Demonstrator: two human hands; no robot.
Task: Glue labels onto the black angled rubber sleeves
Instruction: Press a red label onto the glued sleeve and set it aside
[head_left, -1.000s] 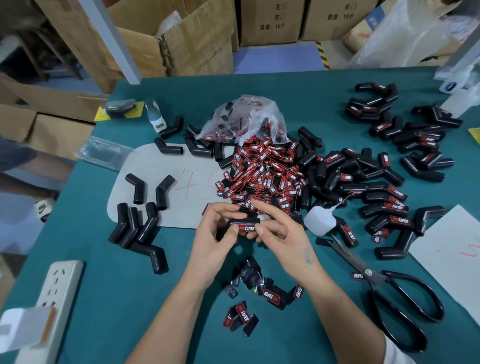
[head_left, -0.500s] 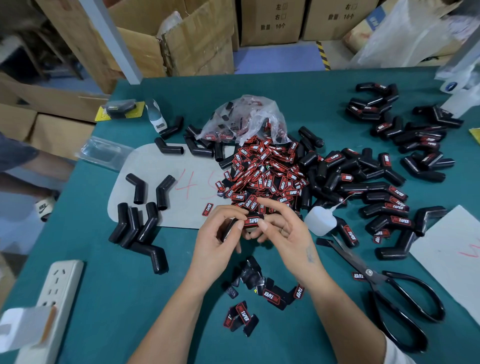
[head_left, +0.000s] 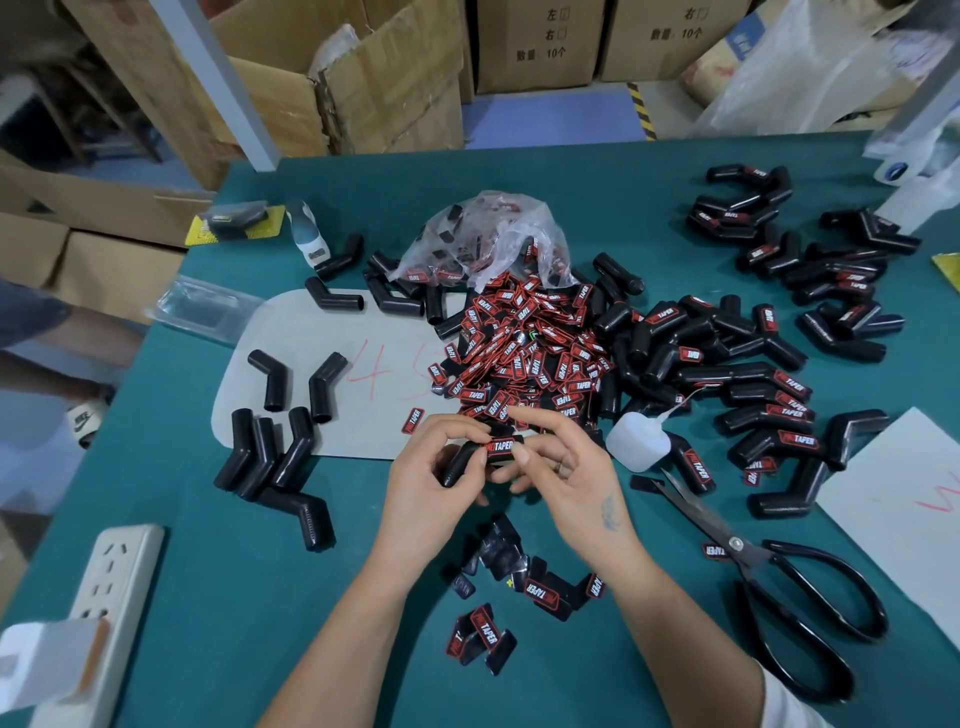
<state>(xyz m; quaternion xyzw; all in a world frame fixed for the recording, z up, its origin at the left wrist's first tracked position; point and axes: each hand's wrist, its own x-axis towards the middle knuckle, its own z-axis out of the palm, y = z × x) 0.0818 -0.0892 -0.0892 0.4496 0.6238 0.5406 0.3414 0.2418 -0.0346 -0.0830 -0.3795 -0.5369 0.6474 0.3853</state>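
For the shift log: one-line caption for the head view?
Both hands press a label onto a black angled sleeve.

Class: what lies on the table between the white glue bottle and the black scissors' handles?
In the head view, the scissors' own blades, plus one loose label beside the pivot; glue bottle.

sleeve (head_left: 460, 462): black, angled, held above table | label (head_left: 500, 447): red-black, on sleeve's upper arm

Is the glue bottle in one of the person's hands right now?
No, the glue bottle lies on the table beside the right hand.
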